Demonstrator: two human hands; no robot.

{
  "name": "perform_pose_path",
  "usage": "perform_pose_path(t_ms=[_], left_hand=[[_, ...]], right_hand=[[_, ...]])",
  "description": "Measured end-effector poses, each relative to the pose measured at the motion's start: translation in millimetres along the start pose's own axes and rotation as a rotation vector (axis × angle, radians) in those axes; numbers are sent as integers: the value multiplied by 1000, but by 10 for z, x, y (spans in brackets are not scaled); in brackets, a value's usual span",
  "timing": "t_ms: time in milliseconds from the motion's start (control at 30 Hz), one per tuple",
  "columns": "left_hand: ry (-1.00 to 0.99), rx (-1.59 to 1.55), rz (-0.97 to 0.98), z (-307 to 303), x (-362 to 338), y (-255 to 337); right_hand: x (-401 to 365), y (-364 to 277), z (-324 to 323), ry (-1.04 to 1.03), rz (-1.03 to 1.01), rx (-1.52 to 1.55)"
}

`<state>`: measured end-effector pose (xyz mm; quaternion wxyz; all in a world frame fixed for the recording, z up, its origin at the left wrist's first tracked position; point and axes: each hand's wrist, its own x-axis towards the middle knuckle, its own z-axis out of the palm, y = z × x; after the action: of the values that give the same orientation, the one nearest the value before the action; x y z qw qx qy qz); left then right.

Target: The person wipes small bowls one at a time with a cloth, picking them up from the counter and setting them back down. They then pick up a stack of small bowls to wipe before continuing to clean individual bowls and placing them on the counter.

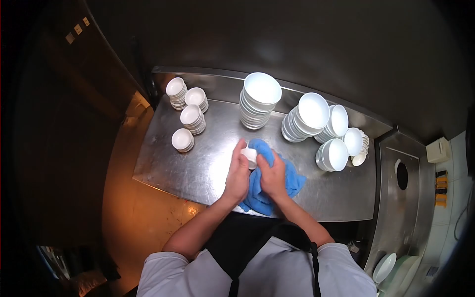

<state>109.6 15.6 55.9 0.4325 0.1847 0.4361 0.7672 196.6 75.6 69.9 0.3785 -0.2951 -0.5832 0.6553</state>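
Note:
Near the front of the steel counter, my left hand (238, 172) is closed around a small white bowl (250, 159). My right hand (272, 174) grips a blue cloth (257, 190) and presses part of it against the bowl's side. The cloth's loose folds hang over the counter below and beside my right hand. Fingers of both hands are partly hidden behind the bowl and cloth. Small stacked bowls (183, 139) of a similar white stand to the left of my hands.
On the steel counter (213, 128), a tall stack of large bowls (262, 91) stands behind my hands. More bowl stacks (312, 113) fill the right rear, and several small stacks (192, 116) the left rear. A sink unit (403, 198) adjoins on the right. A dark wall rises behind.

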Motion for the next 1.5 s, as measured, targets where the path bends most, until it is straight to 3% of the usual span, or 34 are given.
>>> perform_pose_path(t_ms=[67, 167, 300, 333, 467, 600, 733, 833, 867, 933, 1067, 1167, 1200, 1267, 1300, 1333, 1367, 1467, 1500], left_hand=[[11, 88, 11, -12, 16, -3], [-104, -352, -350, -175, 67, 169], [-234, -253, -550, -226, 169, 368], [-198, -254, -642, -147, 176, 465], [-170, -213, -648, -266, 236, 437], [-22, -182, -547, -458, 262, 214], [51, -184, -365, -379, 204, 169], [128, -104, -168, -201, 191, 213], [38, -54, -124, -203, 187, 233], [-136, 46, -33, -275, 154, 279], [-401, 193, -199, -475, 25, 206], [-304, 209, -56, -374, -16, 238], [-209, 117, -99, -391, 26, 186], [-207, 211, -69, -443, 49, 72], [-209, 259, -54, -452, 51, 44], [-196, 553, 117, -401, 8, 76], [-195, 590, 125, -392, -35, 84], [-207, 813, 94, -346, -180, 272], [-255, 822, 256, -344, -177, 269]], right_hand=[[-133, -23, 31, -160, -3, -61], [-93, 77, -72, -377, -629, -655], [37, 194, -357, -633, -835, -932], [47, 178, -399, -613, -894, -1053], [157, 161, -405, -618, -962, -1161], [-56, 285, -101, -293, -822, -810], [-202, 292, 29, -259, -542, -508], [-205, 127, 20, -167, -178, -417], [-164, 86, 37, -99, -184, -273], [-82, 52, -27, 17, -150, -268], [263, 193, -297, 334, -33, -393], [232, 113, -291, 424, 7, -283], [106, 184, -234, 323, -83, -356], [-199, 386, -9, 119, -263, -504], [-210, 259, 164, -10, -518, -769], [-193, 261, 252, 73, -513, -715], [-177, 256, 305, 155, -505, -658], [-30, 29, 247, 113, 37, -187], [23, 8, 207, 177, 158, -79]])
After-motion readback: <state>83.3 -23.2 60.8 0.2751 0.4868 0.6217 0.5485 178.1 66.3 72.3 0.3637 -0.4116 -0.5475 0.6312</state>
